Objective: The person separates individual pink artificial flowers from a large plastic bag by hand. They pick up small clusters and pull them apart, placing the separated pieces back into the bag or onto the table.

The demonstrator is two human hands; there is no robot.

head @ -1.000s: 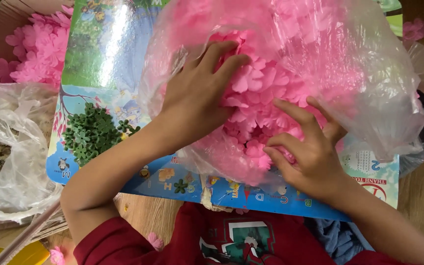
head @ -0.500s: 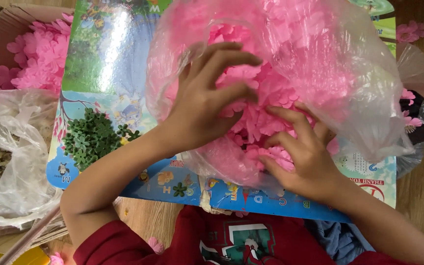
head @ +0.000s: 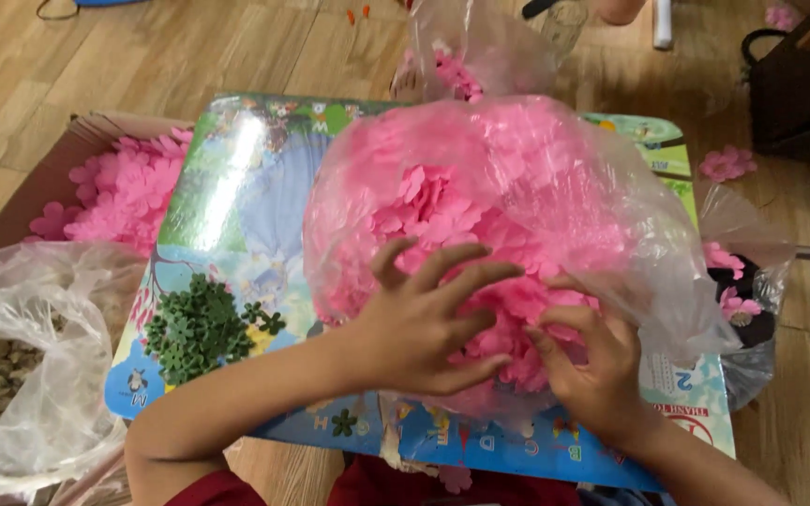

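Head view: bag of pink flower pieces [head: 508, 197] now farther off, left hand [head: 419, 328] spread, right hand [head: 592, 370] clawed, both pressing in.

Right hand [head: 591, 370] fingertips buried in pink flowers [head: 480, 215], cardboard box [head: 44, 183] half covered, left bag [head: 21, 375] cropped

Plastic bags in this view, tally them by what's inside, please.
Bag of pink flowers under both hands: 1
Bag of pink flowers farther back: 1
Bag of brownish pieces: 1
Bag over dark items: 1
Total: 4
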